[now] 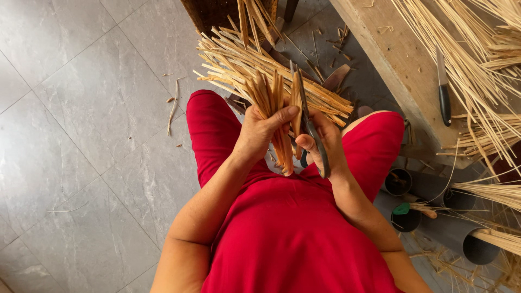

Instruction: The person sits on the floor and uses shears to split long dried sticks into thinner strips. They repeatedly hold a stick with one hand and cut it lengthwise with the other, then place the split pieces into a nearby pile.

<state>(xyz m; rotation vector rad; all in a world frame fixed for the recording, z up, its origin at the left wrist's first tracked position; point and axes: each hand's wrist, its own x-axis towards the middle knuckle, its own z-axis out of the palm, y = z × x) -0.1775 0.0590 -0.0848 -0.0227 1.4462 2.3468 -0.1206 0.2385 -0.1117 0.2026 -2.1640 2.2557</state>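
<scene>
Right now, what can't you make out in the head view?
- Lower ends of the tan split-cane strips: hidden by the left hand.
- Handles of the dark metal scissors: wrapped by the right hand.
- Pale straw bundles on the wooden bench: cut off by the right edge.
- Insides of the grey tubes: too dark to tell.

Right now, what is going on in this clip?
A seated person in red clothing holds a fanned bunch of short tan bamboo strips in the left hand. The right hand grips a pair of dark metal scissors with blades pointing up beside the bunch. More cut strips lie in a heap on the grey tiled floor ahead. A black-handled knife rests on the wooden bench to the right.
</scene>
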